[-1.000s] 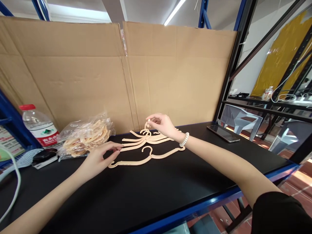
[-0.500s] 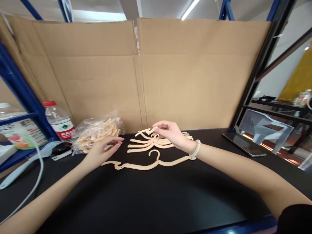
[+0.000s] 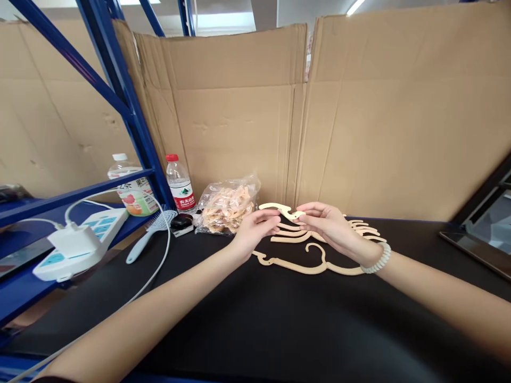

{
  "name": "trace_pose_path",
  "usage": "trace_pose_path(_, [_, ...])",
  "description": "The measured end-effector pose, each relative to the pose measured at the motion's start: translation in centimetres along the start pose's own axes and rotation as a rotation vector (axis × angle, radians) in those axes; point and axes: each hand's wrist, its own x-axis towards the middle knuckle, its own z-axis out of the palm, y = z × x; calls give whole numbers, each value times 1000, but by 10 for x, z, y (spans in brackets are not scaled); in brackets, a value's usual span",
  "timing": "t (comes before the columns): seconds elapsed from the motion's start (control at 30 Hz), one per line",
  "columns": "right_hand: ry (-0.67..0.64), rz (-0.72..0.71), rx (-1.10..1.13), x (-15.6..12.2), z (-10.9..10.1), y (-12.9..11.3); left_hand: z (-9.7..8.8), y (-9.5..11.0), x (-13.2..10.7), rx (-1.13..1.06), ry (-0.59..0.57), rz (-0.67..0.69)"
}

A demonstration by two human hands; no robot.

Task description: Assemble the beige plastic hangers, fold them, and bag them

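In the head view, my right hand (image 3: 329, 226) pinches a small beige plastic hanger piece (image 3: 288, 214), curved and hooked, above the table. My left hand (image 3: 255, 231) is just below and left of that piece, fingers loosely curved; I cannot tell whether the fingertips touch it. A beige clothes hanger (image 3: 297, 266) lies flat below both hands, its hook pointing away from me and a hooked piece at its left end. Behind it several more beige hangers (image 3: 289, 239) lie together, partly hidden by my right hand.
A clear bag of beige pieces (image 3: 227, 207) lies left of the hangers. Beyond it stand a red-capped bottle (image 3: 181, 186), a hairbrush (image 3: 149, 234) and a power strip (image 3: 104, 226) with a white cable. A cardboard wall (image 3: 239, 122) closes the back; a dark flat device (image 3: 475, 252) lies right.
The view has turned left. My right hand has lifted the small hanger piece off the pile area and turned it leftward. My left hand has come in close beside it.
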Motion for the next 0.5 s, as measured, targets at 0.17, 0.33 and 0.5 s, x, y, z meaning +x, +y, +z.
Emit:
trace_pose_path(0.17, [78,-64,-109,-9,18,7,-4,1,3,-30,-56,-19])
trace_pose_path(0.33, [119,-185,-243,-18,24,17,5,2,-2,40,-96,-11])
trace_pose_path(0.5, [21,-238,-473,-21,3,8,16,-4,-4,170,-62,41])
